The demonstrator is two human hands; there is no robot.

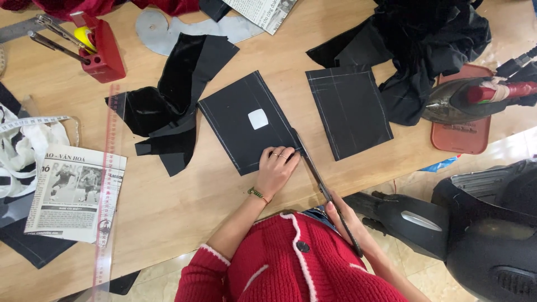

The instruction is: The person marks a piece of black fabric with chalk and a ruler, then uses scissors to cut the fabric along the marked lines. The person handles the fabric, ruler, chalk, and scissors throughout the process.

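black fabric panel (246,123) — flat on table, chalk-lined, white patch at centre | scissors (316,173) — blades at its right edge

A pale wooden surface (184,207) spreads beneath and beyond the hands, evenly lit with soft shadows. Past its near edge, right of the hands, glossy cream floor tiles (512,151) catch the light. A dark moulded plastic body (486,235) stands on that floor, close to the surface's corner.
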